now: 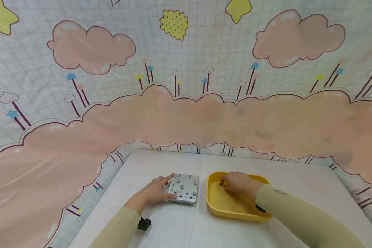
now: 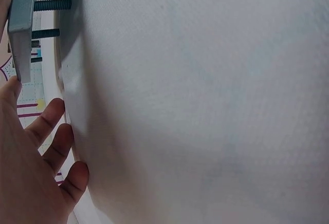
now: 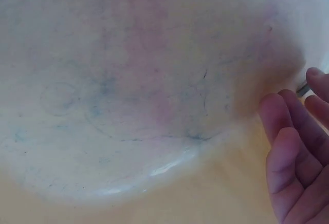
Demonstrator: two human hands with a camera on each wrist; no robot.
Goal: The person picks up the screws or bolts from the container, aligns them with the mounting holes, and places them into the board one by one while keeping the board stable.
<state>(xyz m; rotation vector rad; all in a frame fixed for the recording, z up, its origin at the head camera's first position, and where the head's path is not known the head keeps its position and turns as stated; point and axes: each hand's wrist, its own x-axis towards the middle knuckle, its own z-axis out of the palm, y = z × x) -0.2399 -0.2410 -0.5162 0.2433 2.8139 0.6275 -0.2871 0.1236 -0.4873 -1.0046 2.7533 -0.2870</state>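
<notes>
A square silver metal plate [image 1: 184, 187] with several screws and holes in its top sits on the left part of the table. My left hand [image 1: 155, 190] holds it from the left, index finger at the far corner and thumb on the near edge. Threaded screw ends [image 2: 51, 5] stick out of its underside in the left wrist view. Inside a yellow tray [image 1: 215, 203], my right hand [image 1: 237, 182] pinches a small dark metal piece [image 3: 303, 88] between thumb and fingertips. Fingers mostly cover that piece, so its exact kind is hard to tell.
A white cloth covers the table [image 1: 173, 227]. Behind it hangs a patterned curtain [image 1: 186, 117] with clouds and stars. The tray's raised rim surrounds the right hand, a short gap to the right of the plate.
</notes>
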